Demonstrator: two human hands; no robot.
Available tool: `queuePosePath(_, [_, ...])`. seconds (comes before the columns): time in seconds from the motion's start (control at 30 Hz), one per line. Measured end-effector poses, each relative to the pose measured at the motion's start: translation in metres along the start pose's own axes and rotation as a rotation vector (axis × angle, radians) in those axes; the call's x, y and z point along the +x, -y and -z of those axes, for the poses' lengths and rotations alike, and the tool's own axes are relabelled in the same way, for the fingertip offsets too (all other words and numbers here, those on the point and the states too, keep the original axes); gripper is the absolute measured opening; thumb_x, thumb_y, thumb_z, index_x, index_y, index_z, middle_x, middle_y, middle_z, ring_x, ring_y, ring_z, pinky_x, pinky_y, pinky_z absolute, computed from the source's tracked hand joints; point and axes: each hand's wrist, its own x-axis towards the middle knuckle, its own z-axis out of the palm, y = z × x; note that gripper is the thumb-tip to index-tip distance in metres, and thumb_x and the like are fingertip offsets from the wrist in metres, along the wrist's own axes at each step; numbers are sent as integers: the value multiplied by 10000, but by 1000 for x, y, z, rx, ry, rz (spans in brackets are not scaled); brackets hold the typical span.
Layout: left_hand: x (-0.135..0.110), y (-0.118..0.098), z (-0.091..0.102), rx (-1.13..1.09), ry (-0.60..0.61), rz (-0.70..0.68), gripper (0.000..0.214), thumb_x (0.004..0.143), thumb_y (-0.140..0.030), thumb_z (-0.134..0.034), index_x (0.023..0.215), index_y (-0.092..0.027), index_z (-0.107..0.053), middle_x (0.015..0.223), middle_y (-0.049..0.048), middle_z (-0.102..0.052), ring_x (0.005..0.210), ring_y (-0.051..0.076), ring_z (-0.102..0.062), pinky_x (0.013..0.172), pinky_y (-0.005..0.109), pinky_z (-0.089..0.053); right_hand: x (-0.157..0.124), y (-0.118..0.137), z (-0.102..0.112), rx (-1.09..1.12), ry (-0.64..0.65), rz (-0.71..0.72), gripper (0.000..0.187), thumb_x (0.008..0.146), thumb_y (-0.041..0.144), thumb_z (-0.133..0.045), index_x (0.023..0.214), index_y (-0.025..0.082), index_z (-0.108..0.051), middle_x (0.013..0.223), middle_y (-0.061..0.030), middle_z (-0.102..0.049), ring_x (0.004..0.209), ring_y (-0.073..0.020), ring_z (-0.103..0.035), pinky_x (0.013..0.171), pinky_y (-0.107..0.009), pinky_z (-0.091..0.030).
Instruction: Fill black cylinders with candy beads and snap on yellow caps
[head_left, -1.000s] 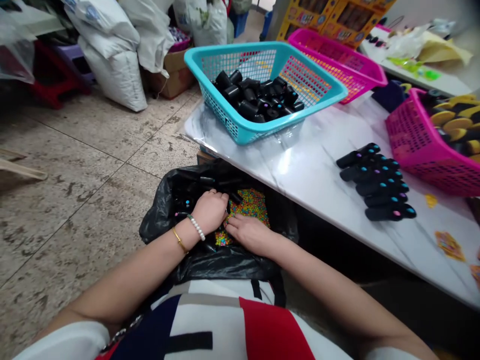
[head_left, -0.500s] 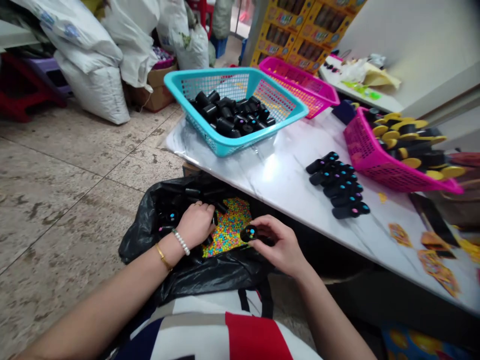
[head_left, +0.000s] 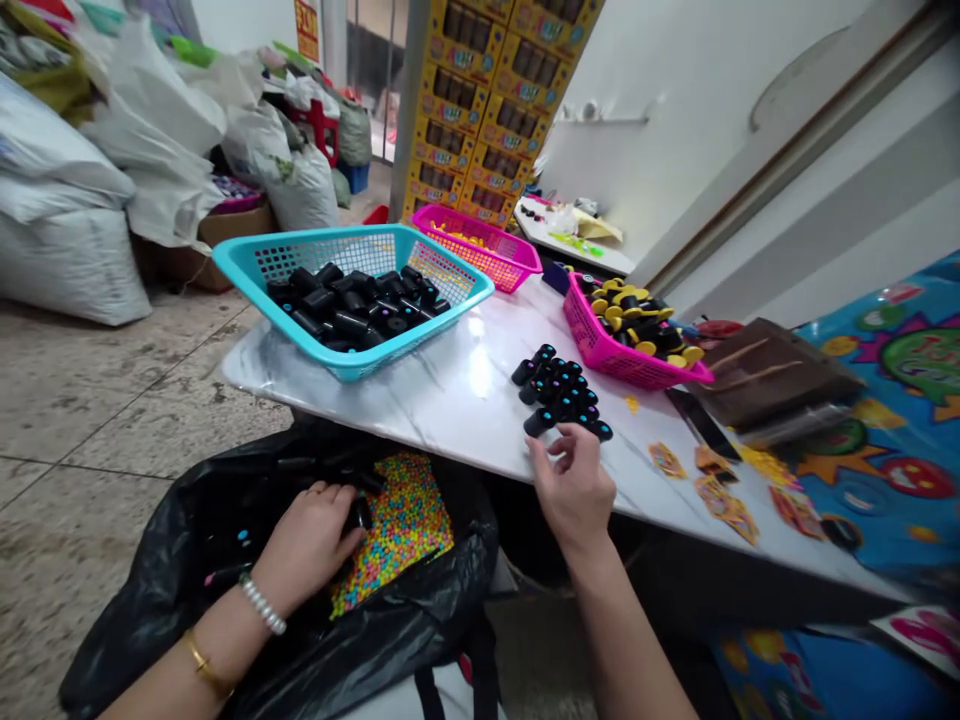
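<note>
My left hand (head_left: 309,540) lies inside a black plastic bag (head_left: 127,640), its fingers curled around a black tube (head_left: 360,515). More black tubes lie in the bag beside a heap of small multicoloured beads or candies (head_left: 394,530). My right hand (head_left: 574,480) is at the edge of a white marble table (head_left: 420,400), its fingers apart and touching nothing I can make out. Just beyond those fingertips lies a tight group of black tubes with coloured dotted ends (head_left: 559,390).
A teal mesh basket (head_left: 360,233) full of black tubes stands on the table. Beside it are a pink basket (head_left: 480,245) and another pink basket (head_left: 592,345) holding black-and-yellow parts. Paper scraps (head_left: 720,500), a brown board (head_left: 772,370), and white sacks (head_left: 67,260) surround the table.
My right hand has moved from above the bag to the table edge, and the tube it held is no longer in it. The view has swung right. My left hand remains in the bag.
</note>
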Motion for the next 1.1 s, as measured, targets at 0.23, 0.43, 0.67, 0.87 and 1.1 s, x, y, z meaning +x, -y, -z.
queuePosePath(0.23, [-5,-10,11,-381,-60,-17,352,842,-368,-578,1137,-178,-553,1033,86,-638,948,220,-588,863,349,-467,9,7,5,89,194,110,255,857,317,-571,1055,168,-631,1024,-89,-672,677,-166,-603,668,-298,-488])
queuePosePath(0.43, [-5,-15,18,-880,57,109,373,793,-431,-634,1049,-181,-530,878,32,-651,704,135,-593,640,255,-480,0,38,10,367,401,205,197,855,267,-594,1030,196,-651,1062,-77,-667,751,-166,-646,727,-313,-541])
queuePosePath(0.67, [-4,-8,19,-1059,253,5,272,816,-404,-605,899,-169,-495,764,-8,-599,674,113,-553,624,232,-443,-44,87,-17,722,840,652,480,872,123,-503,1339,230,-474,1386,-106,-479,1257,-217,-475,1013,-401,-456])
queuePosePath(0.87, [-12,5,27,-128,74,-50,169,843,-306,-553,849,-145,-605,834,100,-629,870,240,-563,832,379,-435,-53,79,-58,386,967,833,256,898,147,-487,1126,141,-605,1050,-133,-635,984,-232,-564,868,-400,-488])
queuePosePath(1.1, [-21,4,18,49,216,-190,173,734,-164,-528,844,-138,-659,913,139,-635,968,297,-507,802,414,-418,-61,104,-52,149,1176,1052,129,877,173,-538,880,180,-666,917,-112,-625,869,-249,-543,669,-333,-455])
